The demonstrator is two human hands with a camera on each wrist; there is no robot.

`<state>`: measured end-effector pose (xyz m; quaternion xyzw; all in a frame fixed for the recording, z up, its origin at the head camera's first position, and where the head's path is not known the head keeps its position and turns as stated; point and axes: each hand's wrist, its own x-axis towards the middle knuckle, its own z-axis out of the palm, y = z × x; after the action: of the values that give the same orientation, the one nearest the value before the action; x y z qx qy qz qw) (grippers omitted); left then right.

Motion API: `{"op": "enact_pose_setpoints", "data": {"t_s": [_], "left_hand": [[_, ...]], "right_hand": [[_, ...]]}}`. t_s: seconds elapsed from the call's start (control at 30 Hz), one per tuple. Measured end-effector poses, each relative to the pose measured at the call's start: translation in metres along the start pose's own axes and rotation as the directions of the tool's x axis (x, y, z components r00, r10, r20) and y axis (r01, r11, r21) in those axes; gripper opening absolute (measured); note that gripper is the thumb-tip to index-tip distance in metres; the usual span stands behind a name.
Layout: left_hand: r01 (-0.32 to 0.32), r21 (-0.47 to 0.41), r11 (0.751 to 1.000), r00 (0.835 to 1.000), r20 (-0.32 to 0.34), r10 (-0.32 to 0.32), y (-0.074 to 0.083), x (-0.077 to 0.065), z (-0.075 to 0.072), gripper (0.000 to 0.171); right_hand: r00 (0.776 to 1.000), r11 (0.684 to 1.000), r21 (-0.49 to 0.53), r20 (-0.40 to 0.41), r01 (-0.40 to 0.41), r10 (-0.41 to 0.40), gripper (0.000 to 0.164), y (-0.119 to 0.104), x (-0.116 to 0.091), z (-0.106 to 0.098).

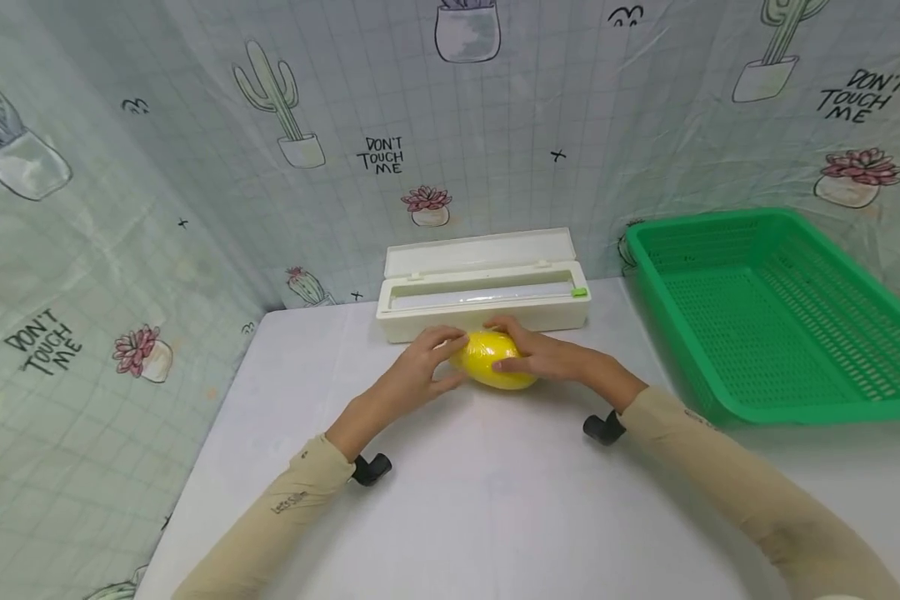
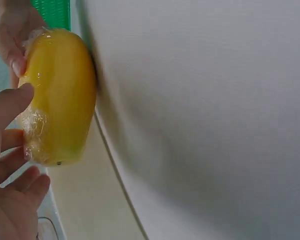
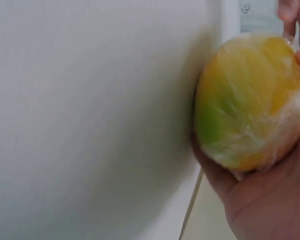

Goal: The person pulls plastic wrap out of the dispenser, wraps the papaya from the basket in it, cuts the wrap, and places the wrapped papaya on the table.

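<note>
A yellow fruit (image 1: 487, 360) with a green patch, wrapped in shiny cling film, is between both hands, just in front of the white cling film box (image 1: 487, 318). Its kind is not plain. My right hand (image 1: 543, 354) grips its right end, with the thumb on the near side and fingers on the far side. At the left end is my left hand (image 1: 423, 367), fingers spread and loosely bent; in the left wrist view its thumb tip meets the wrapped fruit (image 2: 62, 95). Loose film bunches along the fruit's side in the right wrist view.
The box's lid (image 1: 480, 252) stands raised; a film roll (image 1: 483, 296) lies inside, with a green slider (image 1: 579, 292) at the right. A green plastic basket (image 1: 708, 387) is on the right. Behind the white table (image 1: 487, 500) hangs a cactus-print cloth (image 1: 495, 150).
</note>
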<state>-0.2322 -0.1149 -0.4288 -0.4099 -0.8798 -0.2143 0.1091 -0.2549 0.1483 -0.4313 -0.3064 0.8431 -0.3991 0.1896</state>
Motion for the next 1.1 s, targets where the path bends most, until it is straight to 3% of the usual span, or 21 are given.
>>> {"op": "enact_pose_setpoints", "data": {"t_s": [0.1,0.2,0.3,0.4,0.47,0.57,0.67,0.77,0.87,0.97,1.1], "left_hand": [[0.028,0.011,1.000,0.991,0.129,-0.030,0.000,-0.003,0.000,0.075],[0.090,0.006,0.996,0.971,0.221,-0.089,-0.001,-0.002,-0.001,0.089],[0.149,-0.006,0.989,0.949,0.283,-0.141,-0.004,0.002,0.001,0.099],[0.163,-0.006,0.987,0.934,0.323,-0.152,-0.010,0.004,0.005,0.103],[0.151,-0.027,0.988,0.939,0.318,-0.134,-0.013,0.003,0.007,0.099],[0.136,-0.119,0.984,0.966,0.236,-0.105,-0.018,0.000,0.005,0.088],[0.098,-0.303,0.948,0.989,0.134,-0.059,-0.022,-0.003,0.001,0.079],[0.058,-0.391,0.919,0.995,0.096,-0.022,-0.024,-0.006,-0.001,0.073],[0.080,-0.380,0.921,0.991,0.127,-0.034,-0.024,-0.009,-0.001,0.061],[0.156,-0.345,0.926,0.977,0.190,-0.093,-0.022,-0.012,-0.002,0.053],[0.202,-0.226,0.953,0.956,0.255,-0.142,-0.018,-0.014,-0.002,0.062]], "right_hand": [[1.000,1.000,-0.029,0.003,-0.010,0.010,0.063,0.000,0.003,-0.002],[1.000,0.997,-0.069,-0.002,-0.016,0.016,0.059,-0.002,0.008,-0.007],[1.000,0.995,-0.101,-0.011,-0.013,0.012,0.056,-0.001,0.011,-0.011],[1.000,0.993,-0.118,0.003,0.006,-0.006,0.057,0.003,0.012,-0.013],[1.000,0.995,-0.100,0.021,0.014,-0.012,0.056,0.006,0.009,-0.013],[0.999,1.000,-0.022,0.050,-0.002,0.003,0.054,0.007,0.000,-0.014],[0.997,0.997,0.054,0.057,-0.049,0.046,0.053,0.003,-0.008,-0.014],[0.999,0.999,-0.001,-0.001,-0.045,0.045,0.057,-0.002,-0.012,-0.012],[0.998,0.995,-0.102,-0.056,-0.011,0.006,0.064,-0.007,-0.016,-0.008],[0.998,0.977,-0.208,-0.035,0.048,-0.057,0.080,-0.009,-0.019,-0.001],[0.992,0.952,-0.281,0.000,0.119,-0.123,0.096,-0.005,-0.018,0.009]]}}
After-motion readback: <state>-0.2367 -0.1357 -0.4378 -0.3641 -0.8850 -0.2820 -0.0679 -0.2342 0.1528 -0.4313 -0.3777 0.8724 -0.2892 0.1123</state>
